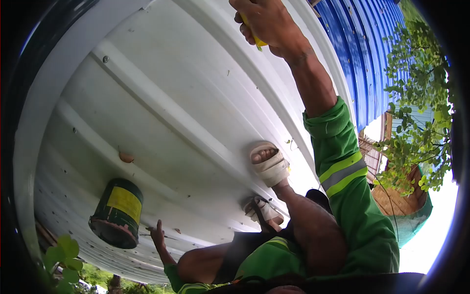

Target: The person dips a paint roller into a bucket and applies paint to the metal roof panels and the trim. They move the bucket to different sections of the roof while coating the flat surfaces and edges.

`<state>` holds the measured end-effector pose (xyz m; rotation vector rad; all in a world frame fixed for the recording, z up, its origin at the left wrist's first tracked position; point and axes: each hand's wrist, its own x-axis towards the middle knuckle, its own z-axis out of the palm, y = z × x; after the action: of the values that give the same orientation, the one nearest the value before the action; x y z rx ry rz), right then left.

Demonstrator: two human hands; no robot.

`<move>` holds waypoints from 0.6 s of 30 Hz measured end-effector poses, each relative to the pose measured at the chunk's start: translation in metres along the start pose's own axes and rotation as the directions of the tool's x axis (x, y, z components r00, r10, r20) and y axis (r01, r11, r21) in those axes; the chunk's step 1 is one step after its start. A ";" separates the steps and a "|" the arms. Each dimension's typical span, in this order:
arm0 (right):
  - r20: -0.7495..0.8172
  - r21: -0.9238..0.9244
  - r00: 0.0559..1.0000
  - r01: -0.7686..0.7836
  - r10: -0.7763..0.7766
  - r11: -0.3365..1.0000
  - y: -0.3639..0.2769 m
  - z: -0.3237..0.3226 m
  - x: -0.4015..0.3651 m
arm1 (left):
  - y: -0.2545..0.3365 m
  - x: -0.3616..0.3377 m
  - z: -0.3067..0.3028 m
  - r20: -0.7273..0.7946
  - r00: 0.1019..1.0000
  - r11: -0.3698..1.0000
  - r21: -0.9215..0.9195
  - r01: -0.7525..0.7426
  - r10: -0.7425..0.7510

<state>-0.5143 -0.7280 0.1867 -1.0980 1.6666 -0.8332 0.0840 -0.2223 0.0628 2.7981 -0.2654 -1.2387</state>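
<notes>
Daylight falls across ribbed white metal roofing [161, 108], with blue corrugated sheeting [360, 49] and leafy branches [416, 112] beyond its edge.

ok so I count two hands [267, 24], two sandals [270, 165], one dark bucket [117, 210], one yellow thing [248, 34], one blue roof [364, 54]

Looks like an outdoor rooftop, with white ribbed metal sheets [161, 78] dotted with screws [105, 59] underfoot, a blue ribbed metal roof [360, 54] beyond the edge, leafy branches [416, 122] alongside, and bright sky [448, 215] past the leaves.
</notes>
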 end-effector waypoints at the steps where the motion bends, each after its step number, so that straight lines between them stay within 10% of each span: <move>1: 0.015 0.033 1.000 -0.013 0.013 0.999 0.010 0.006 0.007 | -0.002 -0.002 -0.001 -0.008 1.000 1.000 -0.001 -0.003 0.003; 6: 0.000 -0.075 0.998 -0.055 0.055 0.996 0.027 0.011 0.014 | -0.007 0.001 -0.003 0.002 0.991 0.982 0.134 -0.131 0.132; 10: 0.120 0.301 0.932 0.293 -0.341 0.908 0.057 0.018 0.031 | -0.003 0.000 -0.004 0.028 0.995 0.991 0.095 -0.098 0.096; 13: 0.059 -0.246 0.998 -0.005 0.020 0.969 0.005 0.010 0.010 | -0.026 0.019 -0.001 -0.073 0.985 0.985 0.082 -0.153 0.159; 18: 0.022 -0.130 0.998 0.053 -0.051 0.990 0.009 -0.007 0.008 | -0.013 0.008 -0.010 0.012 1.000 0.999 0.023 -0.023 0.022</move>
<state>-0.5249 -0.7314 0.1784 -1.2400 1.7023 -0.7532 0.0983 -0.2110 0.0619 2.7999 -0.3134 -1.2563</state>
